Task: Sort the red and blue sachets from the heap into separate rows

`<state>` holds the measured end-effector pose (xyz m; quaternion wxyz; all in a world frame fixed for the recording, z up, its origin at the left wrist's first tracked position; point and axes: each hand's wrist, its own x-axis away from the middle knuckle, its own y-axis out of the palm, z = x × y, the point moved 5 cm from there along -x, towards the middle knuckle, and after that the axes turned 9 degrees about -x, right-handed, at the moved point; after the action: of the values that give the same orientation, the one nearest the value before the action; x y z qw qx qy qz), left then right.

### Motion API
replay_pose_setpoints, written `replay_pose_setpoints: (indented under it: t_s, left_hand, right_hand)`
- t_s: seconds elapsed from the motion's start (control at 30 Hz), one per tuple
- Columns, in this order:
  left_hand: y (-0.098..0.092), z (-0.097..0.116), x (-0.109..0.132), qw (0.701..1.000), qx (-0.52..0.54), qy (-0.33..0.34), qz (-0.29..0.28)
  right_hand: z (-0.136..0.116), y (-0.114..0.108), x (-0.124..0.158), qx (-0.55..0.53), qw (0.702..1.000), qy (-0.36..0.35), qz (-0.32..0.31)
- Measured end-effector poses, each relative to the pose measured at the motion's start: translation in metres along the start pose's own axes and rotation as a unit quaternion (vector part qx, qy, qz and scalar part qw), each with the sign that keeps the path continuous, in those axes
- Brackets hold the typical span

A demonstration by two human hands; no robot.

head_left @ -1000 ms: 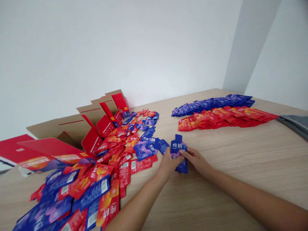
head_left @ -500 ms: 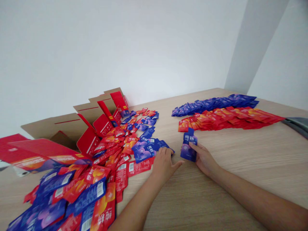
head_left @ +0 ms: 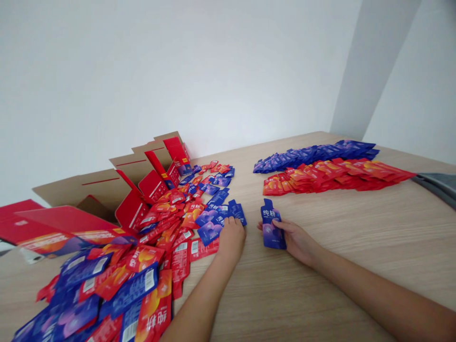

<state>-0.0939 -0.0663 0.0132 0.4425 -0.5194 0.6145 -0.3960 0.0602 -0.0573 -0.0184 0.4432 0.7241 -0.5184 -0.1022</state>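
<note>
1. Pale wooden table runs back to a plain white wall.
2. On the left, a loose pile of red and blue packets spreads from the near edge to the open cardboard boxes at the far left.
3. At the far right lie two tidy overlapping rows: the blue row is farther, and the red row is just beside it on the near side.
4. The right hand holds a blue packet upright near the middle of the table, just right of the pile. The thumb is on the printed front and the fingers are behind, pinching its lower half.
5. The left hand lies knuckles up at the pile's right edge, with its fingers bent together onto some flat blue packets. The fingertips are hidden, so I cannot tell whether they grip anything.
6. The two hands are near each other but apart, with bare table between them.
7. A grey object lies at the right edge.
</note>
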Motion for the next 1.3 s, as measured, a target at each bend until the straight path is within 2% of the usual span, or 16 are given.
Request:
replay_pose_setpoints:
  t_s: [0.2, 0.27, 0.33, 0.4, 0.43, 0.53, 0.57, 0.63, 0.73, 0.83, 0.9, 0.97, 1.0, 1.13, 1.2, 1.3]
  left_hand:
    - [-0.005, 0.001, 0.004, 0.997, 0.075, 0.009, 0.001]
    - [-0.005, 0.002, 0.006, 0.990, 0.137, 0.003, 0.015]
    - [-0.006, 0.002, 0.007, 0.972, 0.231, -0.013, 0.047]
    - [-0.006, 0.004, 0.010, 0.932, 0.356, -0.041, 0.059]
    - [-0.004, 0.008, 0.012, 0.902, 0.426, -0.053, 0.048]
    - [-0.002, 0.029, 0.019, 0.790, 0.611, -0.047, -0.039]
    - [-0.003, 0.036, 0.021, 0.757, 0.649, -0.032, -0.067]
    - [-0.006, 0.048, 0.025, 0.711, 0.695, -0.007, -0.104]
    - [-0.003, 0.057, 0.027, 0.674, 0.721, -0.015, -0.161]
    - [0.006, 0.066, 0.029, 0.654, 0.717, -0.024, -0.241]
    - [0.011, 0.069, 0.031, 0.643, 0.719, -0.034, -0.264]
    - [0.013, 0.068, 0.033, 0.652, 0.711, -0.055, -0.259]
    - [0.013, 0.065, 0.033, 0.674, 0.695, -0.059, -0.243]
    - [-0.005, 0.041, 0.026, 0.834, 0.540, -0.015, -0.112]
    - [-0.016, 0.020, 0.018, 0.888, 0.454, 0.003, -0.070]
    - [-0.026, -0.023, 0.007, 0.956, 0.291, -0.018, -0.021]
  right_hand:
    - [0.004, 0.000, -0.002, -0.020, 0.999, 0.009, -0.029]
    - [0.005, 0.000, -0.003, -0.020, 0.999, 0.012, -0.034]
    - [0.004, 0.000, -0.004, -0.025, 0.999, 0.008, -0.040]
    - [0.002, 0.001, -0.005, -0.035, 0.998, -0.004, -0.053]
    - [0.001, 0.002, -0.006, -0.039, 0.997, -0.011, -0.065]
    - [-0.004, 0.003, -0.005, -0.026, 0.996, -0.030, -0.083]
    - [-0.006, 0.002, -0.005, -0.016, 0.997, -0.040, -0.069]
    - [-0.009, -0.002, -0.004, 0.004, 0.997, -0.071, -0.019]
    - [-0.013, -0.003, 0.000, 0.038, 0.989, -0.139, 0.024]
    - [-0.011, 0.005, 0.005, 0.090, 0.976, -0.196, 0.017]
    - [-0.010, 0.009, 0.008, 0.094, 0.974, -0.208, 0.015]
    - [-0.007, 0.010, 0.010, 0.061, 0.982, -0.177, 0.013]
    - [-0.006, 0.011, 0.010, 0.041, 0.988, -0.149, 0.008]
    - [0.000, 0.009, 0.005, 0.000, 0.999, -0.028, -0.019]
    - [0.000, 0.003, 0.001, -0.020, 1.000, -0.021, -0.007]
    - [-0.001, -0.005, -0.004, -0.053, 0.998, -0.028, 0.023]
